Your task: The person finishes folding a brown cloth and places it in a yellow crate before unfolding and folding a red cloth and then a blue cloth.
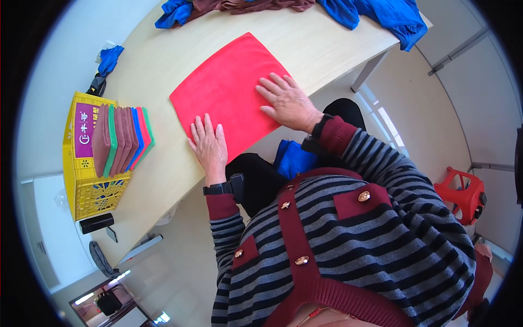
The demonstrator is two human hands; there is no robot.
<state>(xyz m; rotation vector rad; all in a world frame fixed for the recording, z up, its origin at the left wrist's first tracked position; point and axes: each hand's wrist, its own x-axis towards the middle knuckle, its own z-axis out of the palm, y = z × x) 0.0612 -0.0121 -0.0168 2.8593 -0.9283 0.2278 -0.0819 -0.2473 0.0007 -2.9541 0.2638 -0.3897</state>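
A red cloth (229, 92), roughly square, lies spread flat on the pale wooden table (144, 71), with one corner pointing to the far side. On its near left part rests my left hand (209, 144), palm down and fingers stretched out. My right hand (289, 102) lies flat on the right side of the cloth, its fingers spread. Neither hand grips anything. Left of the cloth stands a row of folded cloths (122, 140) in brown, green, blue and red.
A yellow plastic crate (98, 191) stands behind the folded cloths, beside a black cylinder (96, 223). Loose blue cloths (376, 19) and brown cloths (245, 6) are heaped along the far edge. Blue fabric (294, 159) lies at my lap. A red stool (462, 195) stands at the right.
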